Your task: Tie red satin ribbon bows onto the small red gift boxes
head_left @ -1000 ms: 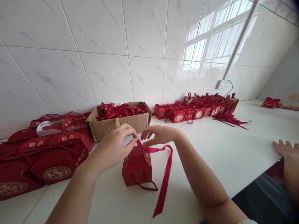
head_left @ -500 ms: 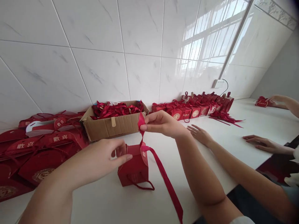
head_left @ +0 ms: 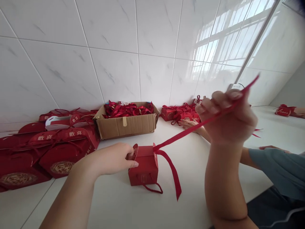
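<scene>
Ribbon (head_left: 178,135) slants from box (head_left: 145,170) to right hand (head_left: 230,125), fingers (head_left: 217,96) gripping it; left hand (head_left: 113,159) holds 1 flap (head_left: 135,150).

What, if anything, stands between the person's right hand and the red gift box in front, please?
Nothing visible blocks the way: only the red ribbon, held in the right hand, stretches straight across to the red gift box. A co-worker's hand shows farther back, at the red boxes near the wall, seemingly off that path.

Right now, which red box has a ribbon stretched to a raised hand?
The box in front of the cardboard carton; only its ribbon runs to the raised right hand.
</scene>
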Demonstrator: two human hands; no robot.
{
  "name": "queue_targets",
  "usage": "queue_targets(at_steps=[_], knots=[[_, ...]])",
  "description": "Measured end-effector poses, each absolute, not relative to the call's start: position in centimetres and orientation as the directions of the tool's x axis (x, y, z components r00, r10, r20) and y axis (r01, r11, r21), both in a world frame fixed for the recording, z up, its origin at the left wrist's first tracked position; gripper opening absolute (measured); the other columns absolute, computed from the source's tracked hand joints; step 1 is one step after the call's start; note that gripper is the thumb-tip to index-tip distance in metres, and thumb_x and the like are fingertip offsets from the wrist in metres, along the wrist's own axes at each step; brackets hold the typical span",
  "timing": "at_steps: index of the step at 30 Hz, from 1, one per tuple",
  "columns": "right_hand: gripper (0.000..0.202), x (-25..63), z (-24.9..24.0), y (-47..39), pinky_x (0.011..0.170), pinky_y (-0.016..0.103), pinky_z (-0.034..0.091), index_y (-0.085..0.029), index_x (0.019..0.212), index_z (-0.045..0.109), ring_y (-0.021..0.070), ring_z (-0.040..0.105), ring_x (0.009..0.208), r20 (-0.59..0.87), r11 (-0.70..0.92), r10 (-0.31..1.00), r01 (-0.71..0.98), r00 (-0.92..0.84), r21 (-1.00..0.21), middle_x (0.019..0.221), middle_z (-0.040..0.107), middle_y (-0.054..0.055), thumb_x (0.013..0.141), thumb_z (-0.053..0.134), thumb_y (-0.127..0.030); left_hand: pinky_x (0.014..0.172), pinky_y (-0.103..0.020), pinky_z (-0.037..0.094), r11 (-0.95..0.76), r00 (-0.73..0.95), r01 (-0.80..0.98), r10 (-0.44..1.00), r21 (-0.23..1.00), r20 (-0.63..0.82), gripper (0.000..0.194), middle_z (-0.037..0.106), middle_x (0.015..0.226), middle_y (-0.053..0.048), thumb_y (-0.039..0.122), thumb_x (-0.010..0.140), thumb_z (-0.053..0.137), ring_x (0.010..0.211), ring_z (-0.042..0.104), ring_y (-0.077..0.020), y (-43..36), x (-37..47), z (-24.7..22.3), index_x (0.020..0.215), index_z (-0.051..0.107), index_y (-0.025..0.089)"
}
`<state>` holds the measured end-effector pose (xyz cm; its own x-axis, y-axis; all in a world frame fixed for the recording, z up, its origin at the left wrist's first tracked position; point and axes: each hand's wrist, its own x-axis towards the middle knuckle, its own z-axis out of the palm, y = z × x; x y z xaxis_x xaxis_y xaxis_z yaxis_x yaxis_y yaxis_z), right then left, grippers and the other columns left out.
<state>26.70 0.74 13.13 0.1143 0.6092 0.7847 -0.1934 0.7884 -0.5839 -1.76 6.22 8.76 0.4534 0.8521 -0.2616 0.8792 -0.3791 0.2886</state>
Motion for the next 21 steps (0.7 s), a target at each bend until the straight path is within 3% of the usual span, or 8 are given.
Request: queue_targets(at_steps=[3,5,10,12,15,18,21], knots=[[0.026,27.8,13.3,0.1,0.061,0.032,0.040,-0.037,0.070,0.063,0.0152,0.043,0.058,0.802,0.798,0.582,-0.283,0.132,-0.533,0.069,0.048,0.000,0.088,0.045,-0.042,0.047,-0.026,0.027,-0.354,0.453,0.884,0.810,0.305,-0.372,0.028,0.056,0.070,-0.001,0.050,0.075,0.049,0.054,0.043,-0.0153,6.0,-1.8,9.2,0.069,0.057,0.024],[0.027,28.2,13.2,0.2,0.061,0.033,0.039,-0.037,0.071,0.063,0.0154,0.041,0.057,0.819,0.800,0.564,-0.314,0.106,-0.510,0.068,0.047,0.001,0.089,0.043,-0.042,0.047,-0.026,0.026,-0.359,0.461,0.879,0.809,0.315,-0.365,0.029,0.055,0.070,-0.001,0.050,0.076,0.047,0.054,0.043,-0.0154,6.0,-1.9,9.4,0.068,0.055,0.024],[0.028,26.6,12.7,1.8,0.062,0.033,0.038,-0.029,0.067,0.060,0.0142,0.042,0.056,0.735,0.693,0.673,-0.274,-0.088,-0.667,0.060,0.043,-0.001,0.089,0.044,-0.037,0.045,-0.027,0.023,-0.374,0.489,0.857,0.806,0.354,-0.334,0.033,0.050,0.064,-0.001,0.051,0.077,0.046,0.051,0.038,-0.0142,6.0,-2.1,9.3,0.063,0.049,0.022],[0.024,25.1,12.3,2.7,0.071,0.033,0.041,-0.025,0.067,0.062,0.0148,0.050,0.068,0.626,0.601,0.755,-0.176,-0.193,-0.779,0.067,0.052,0.000,0.086,0.051,-0.034,0.045,-0.027,0.024,-0.372,0.490,0.855,0.806,0.361,-0.331,0.033,0.051,0.065,-0.001,0.051,0.078,0.045,0.052,0.040,-0.0148,6.0,-2.1,9.4,0.063,0.051,0.022],[0.023,22.7,11.5,3.9,0.086,0.033,0.040,-0.019,0.066,0.061,0.0171,0.055,0.088,0.366,0.442,0.831,0.099,-0.419,-0.891,0.094,0.062,0.003,0.082,0.058,-0.035,0.047,-0.027,0.028,-0.359,0.476,0.866,0.807,0.348,-0.351,0.032,0.056,0.068,-0.002,0.050,0.077,0.045,0.055,0.045,-0.0168,5.9,-1.9,9.6,0.065,0.055,0.022],[0.029,21.1,10.5,4.9,0.091,0.033,0.038,-0.017,0.064,0.060,0.0205,0.054,0.103,0.091,0.354,0.815,0.368,-0.573,-0.860,0.123,0.055,0.005,0.082,0.057,-0.039,0.049,-0.028,0.031,-0.337,0.447,0.884,0.813,0.325,-0.372,0.030,0.060,0.072,-0.003,0.048,0.077,0.044,0.059,0.050,-0.0189,5.8,-1.7,9.9,0.068,0.058,0.023],[0.028,20.3,9.7,5.7,0.092,0.033,0.037,-0.018,0.066,0.061,0.0241,0.050,0.115,-0.066,0.318,0.811,0.532,-0.581,-0.785,0.138,0.045,0.002,0.082,0.054,-0.039,0.050,-0.028,0.033,-0.327,0.443,0.884,0.814,0.334,-0.375,0.030,0.062,0.075,-0.004,0.047,0.077,0.044,0.061,0.052,-0.0194,5.7,-1.7,10.1,0.070,0.060,0.023]])
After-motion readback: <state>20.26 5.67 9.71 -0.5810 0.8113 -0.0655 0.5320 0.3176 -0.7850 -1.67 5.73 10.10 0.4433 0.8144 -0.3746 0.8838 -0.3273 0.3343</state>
